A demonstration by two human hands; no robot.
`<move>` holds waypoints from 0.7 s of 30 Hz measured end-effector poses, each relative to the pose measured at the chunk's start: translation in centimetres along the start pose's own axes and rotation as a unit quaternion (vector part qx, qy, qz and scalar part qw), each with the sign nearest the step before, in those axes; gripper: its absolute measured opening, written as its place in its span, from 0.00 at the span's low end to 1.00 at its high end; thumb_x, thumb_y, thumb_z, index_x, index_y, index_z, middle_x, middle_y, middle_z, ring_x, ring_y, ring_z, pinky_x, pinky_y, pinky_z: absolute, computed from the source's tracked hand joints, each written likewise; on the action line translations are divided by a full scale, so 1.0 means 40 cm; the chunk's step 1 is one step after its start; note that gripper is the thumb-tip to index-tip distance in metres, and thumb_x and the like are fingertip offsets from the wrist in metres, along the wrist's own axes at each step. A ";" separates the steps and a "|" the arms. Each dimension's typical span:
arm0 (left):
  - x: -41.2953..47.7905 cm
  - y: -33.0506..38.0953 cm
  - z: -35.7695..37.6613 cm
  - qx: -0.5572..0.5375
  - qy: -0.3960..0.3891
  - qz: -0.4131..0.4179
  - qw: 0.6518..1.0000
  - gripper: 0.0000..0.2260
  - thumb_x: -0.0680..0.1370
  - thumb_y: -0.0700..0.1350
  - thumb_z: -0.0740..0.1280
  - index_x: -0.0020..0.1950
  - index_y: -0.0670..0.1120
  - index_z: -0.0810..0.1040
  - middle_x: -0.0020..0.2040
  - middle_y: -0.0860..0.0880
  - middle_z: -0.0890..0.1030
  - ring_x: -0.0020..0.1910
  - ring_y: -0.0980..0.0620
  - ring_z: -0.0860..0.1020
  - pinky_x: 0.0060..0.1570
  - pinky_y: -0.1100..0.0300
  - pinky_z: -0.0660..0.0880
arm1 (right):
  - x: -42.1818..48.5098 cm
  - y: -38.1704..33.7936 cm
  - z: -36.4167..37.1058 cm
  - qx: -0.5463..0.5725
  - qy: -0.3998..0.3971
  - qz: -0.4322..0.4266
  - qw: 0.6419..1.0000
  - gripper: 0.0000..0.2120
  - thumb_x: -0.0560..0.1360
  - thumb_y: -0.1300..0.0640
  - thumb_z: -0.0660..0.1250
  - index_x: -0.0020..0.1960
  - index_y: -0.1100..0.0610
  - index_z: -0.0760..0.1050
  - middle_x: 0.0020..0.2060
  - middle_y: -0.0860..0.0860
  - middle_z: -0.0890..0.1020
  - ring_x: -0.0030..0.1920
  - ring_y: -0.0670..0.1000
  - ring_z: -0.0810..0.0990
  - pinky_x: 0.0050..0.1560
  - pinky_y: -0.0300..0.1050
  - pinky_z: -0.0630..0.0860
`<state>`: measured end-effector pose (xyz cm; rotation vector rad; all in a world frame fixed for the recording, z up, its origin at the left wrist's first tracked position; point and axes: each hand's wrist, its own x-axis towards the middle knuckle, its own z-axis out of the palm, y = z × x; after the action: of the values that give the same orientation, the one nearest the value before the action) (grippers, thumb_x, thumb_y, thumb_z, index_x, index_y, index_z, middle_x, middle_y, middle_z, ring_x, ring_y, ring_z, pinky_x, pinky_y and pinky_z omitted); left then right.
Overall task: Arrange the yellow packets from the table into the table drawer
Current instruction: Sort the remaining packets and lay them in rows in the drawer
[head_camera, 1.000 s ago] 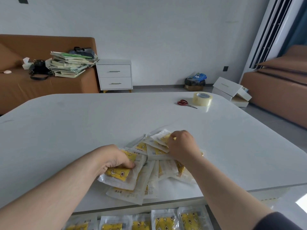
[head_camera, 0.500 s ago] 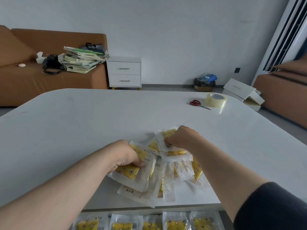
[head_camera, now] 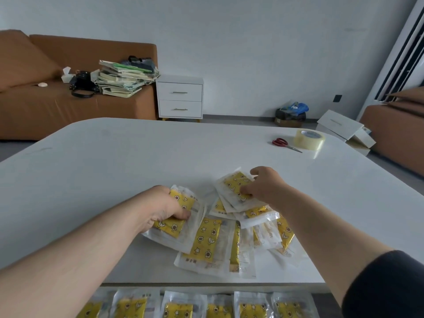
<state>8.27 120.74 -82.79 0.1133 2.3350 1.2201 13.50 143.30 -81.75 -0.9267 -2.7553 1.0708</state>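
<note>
Several clear packets with yellow star-patterned inserts lie fanned in a pile [head_camera: 207,243] near the front edge of the white table [head_camera: 114,161]. My left hand [head_camera: 160,206] is closed on a yellow packet [head_camera: 174,222] at the pile's left end. At the pile's far end my right hand [head_camera: 263,185] pinches another yellow packet [head_camera: 234,184], which is tilted up. Below the table edge the open drawer [head_camera: 206,292] holds a row of several packets [head_camera: 179,309] side by side.
Red-handled scissors [head_camera: 283,143] and a roll of clear tape [head_camera: 309,138] lie at the table's far right. Beyond stand a brown sofa [head_camera: 46,106] stacked with books, a white two-drawer nightstand [head_camera: 180,97], and boxes on the floor at right.
My right hand has shifted right and lifted a packet off the top of the pile, baring more packets beneath. The camera has tilted slightly. My left hand keeps its hold.
</note>
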 end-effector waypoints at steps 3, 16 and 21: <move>0.005 -0.007 -0.003 -0.016 0.001 -0.001 1.000 0.09 0.67 0.35 0.77 0.44 0.39 0.83 0.39 0.41 0.85 0.39 0.44 0.84 0.41 0.54 0.81 | 0.001 -0.009 -0.007 0.022 -0.004 0.041 0.999 0.19 0.71 0.56 0.75 0.58 0.59 0.72 0.47 0.53 0.76 0.49 0.54 0.79 0.53 0.46 0.78; 0.030 -0.034 -0.022 -0.143 0.037 -0.015 0.989 0.05 0.72 0.34 0.73 0.45 0.40 0.79 0.44 0.39 0.83 0.43 0.42 0.81 0.46 0.51 0.79 | 0.009 -0.004 0.002 0.220 -0.012 0.021 0.975 0.26 0.75 0.61 0.70 0.70 0.48 0.67 0.49 0.53 0.81 0.48 0.59 0.83 0.50 0.57 0.82; 0.020 -0.030 -0.036 -0.166 0.053 -0.018 0.984 0.05 0.72 0.34 0.73 0.43 0.41 0.78 0.46 0.39 0.82 0.45 0.41 0.80 0.44 0.53 0.78 | -0.007 0.000 0.003 0.373 0.002 0.009 0.928 0.16 0.76 0.64 0.66 0.60 0.50 0.76 0.47 0.52 0.84 0.47 0.58 0.84 0.50 0.61 0.81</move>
<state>7.09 119.16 -83.36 -0.1089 2.1723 1.6125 13.70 143.07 -81.77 -0.8079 -2.0143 1.8937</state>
